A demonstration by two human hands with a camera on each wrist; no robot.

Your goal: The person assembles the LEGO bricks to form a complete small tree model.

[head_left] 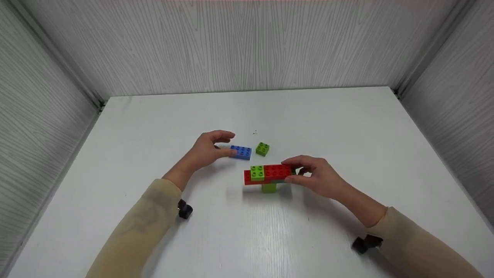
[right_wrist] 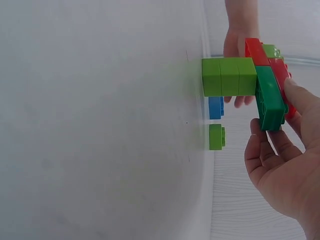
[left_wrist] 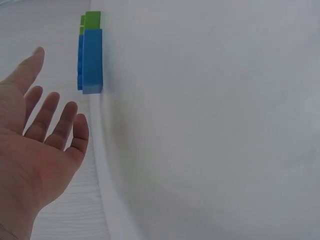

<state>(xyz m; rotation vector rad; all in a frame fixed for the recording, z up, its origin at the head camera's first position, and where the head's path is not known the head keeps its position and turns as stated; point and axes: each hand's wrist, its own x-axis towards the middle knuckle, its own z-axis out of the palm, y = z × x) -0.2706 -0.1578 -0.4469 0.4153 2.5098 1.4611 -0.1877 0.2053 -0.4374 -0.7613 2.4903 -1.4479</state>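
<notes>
The blue brick lies crosswise just right of the nearer left hand, fingers parted, while the right hand grips the brick stack.

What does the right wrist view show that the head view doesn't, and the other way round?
Only the right wrist view shows the three stacked green bricks as a full column under the red bricks.

Only the head view shows the sleeves and the black devices beside them.

Both show the left hand, the right hand holding the build, the blue brick and the loose green brick.
</notes>
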